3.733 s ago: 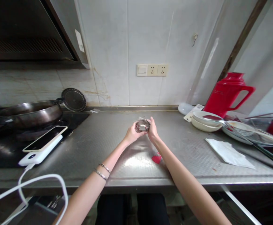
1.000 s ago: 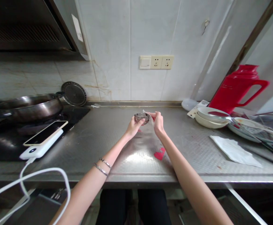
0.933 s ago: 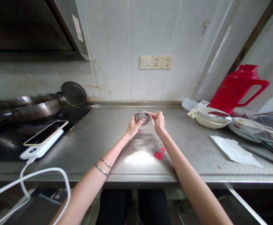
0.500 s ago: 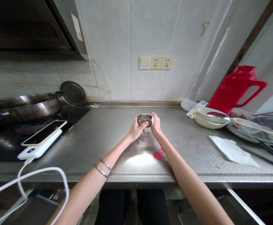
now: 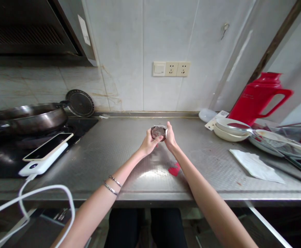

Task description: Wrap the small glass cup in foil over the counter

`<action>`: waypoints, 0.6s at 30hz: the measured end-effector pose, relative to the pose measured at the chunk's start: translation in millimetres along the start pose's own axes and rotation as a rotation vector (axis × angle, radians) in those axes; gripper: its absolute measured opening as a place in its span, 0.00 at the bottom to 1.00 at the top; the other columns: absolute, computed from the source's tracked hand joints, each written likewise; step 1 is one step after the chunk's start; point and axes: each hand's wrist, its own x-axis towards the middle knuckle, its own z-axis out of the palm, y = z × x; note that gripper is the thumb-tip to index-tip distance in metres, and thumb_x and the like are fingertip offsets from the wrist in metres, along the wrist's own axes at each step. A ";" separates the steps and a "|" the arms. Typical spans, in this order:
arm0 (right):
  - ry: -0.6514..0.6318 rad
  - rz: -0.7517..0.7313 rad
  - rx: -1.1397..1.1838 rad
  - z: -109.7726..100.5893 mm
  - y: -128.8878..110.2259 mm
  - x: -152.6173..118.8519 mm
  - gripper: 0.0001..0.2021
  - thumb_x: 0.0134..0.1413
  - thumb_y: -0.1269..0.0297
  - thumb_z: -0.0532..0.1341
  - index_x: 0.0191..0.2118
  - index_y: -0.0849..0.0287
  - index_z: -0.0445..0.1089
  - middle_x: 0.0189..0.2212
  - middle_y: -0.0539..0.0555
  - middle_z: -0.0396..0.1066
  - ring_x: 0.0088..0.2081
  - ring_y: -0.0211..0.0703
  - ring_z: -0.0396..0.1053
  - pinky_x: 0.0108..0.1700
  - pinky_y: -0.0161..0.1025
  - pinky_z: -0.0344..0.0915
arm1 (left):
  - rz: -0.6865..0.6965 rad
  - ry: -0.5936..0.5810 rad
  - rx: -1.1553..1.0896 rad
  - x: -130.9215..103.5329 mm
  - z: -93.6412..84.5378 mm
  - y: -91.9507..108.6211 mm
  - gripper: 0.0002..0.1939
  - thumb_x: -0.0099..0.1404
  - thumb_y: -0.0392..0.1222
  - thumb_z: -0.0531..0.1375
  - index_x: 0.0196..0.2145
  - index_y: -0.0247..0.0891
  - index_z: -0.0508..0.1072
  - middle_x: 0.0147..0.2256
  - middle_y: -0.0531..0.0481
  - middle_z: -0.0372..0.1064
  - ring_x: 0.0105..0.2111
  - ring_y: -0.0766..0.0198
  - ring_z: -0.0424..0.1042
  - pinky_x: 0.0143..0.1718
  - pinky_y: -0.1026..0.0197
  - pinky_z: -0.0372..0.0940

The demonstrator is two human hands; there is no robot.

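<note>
A small round brown item (image 5: 158, 133) with a pale rim is held up over the middle of the steel counter. My left hand (image 5: 148, 143) grips it from the left, with the thumb across its lower front. On its right side, my right hand (image 5: 170, 137) touches the white edge with the thumb pointing up; its other fingers are mostly hidden behind. What the item is made of is too small to tell. Red pieces (image 5: 174, 169) lie on the counter beside my right forearm.
The steel counter (image 5: 109, 155) holds a white napkin (image 5: 255, 165), stacked bowls (image 5: 230, 132) and a red thermos (image 5: 259, 100) at right. A pan (image 5: 37, 119) sits on the stove at left, near a phone (image 5: 48, 146) on a power bank with a white cable.
The fingers of my right hand have shifted slightly, and its thumb now stands more upright. The brown face of the item shows more fully, while my left hand keeps its grip.
</note>
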 end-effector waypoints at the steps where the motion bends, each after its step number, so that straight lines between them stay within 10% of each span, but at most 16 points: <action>1: 0.046 -0.017 -0.032 -0.1 2.6 0.0 0.32 0.48 0.32 0.46 0.21 0.58 0.67 0.12 0.48 0.63 0.20 0.40 0.65 0.23 0.35 0.58 | 0.004 0.020 -0.009 0.0 1.2 -1.3 0.31 0.55 0.62 0.60 0.46 0.37 0.56 0.28 0.52 0.66 0.19 0.71 0.63 0.18 0.66 0.60; 8: 0.209 -0.059 -0.135 9.6 12.1 -8.4 0.30 0.50 0.36 0.45 0.20 0.59 0.65 0.15 0.48 0.65 0.22 0.39 0.63 0.26 0.34 0.58 | -0.042 0.145 -0.084 -1.1 9.4 -6.1 0.31 0.54 0.63 0.60 0.43 0.39 0.54 0.38 0.47 0.66 0.20 0.70 0.68 0.11 0.69 0.56; 18: 0.139 -0.104 0.009 -6.0 2.8 1.7 0.30 0.48 0.35 0.49 0.28 0.60 0.71 0.19 0.51 0.71 0.28 0.46 0.71 0.33 0.39 0.66 | -0.108 -0.127 -0.127 1.3 3.9 1.8 0.33 0.50 0.53 0.66 0.45 0.37 0.55 0.31 0.50 0.69 0.15 0.69 0.68 0.09 0.70 0.53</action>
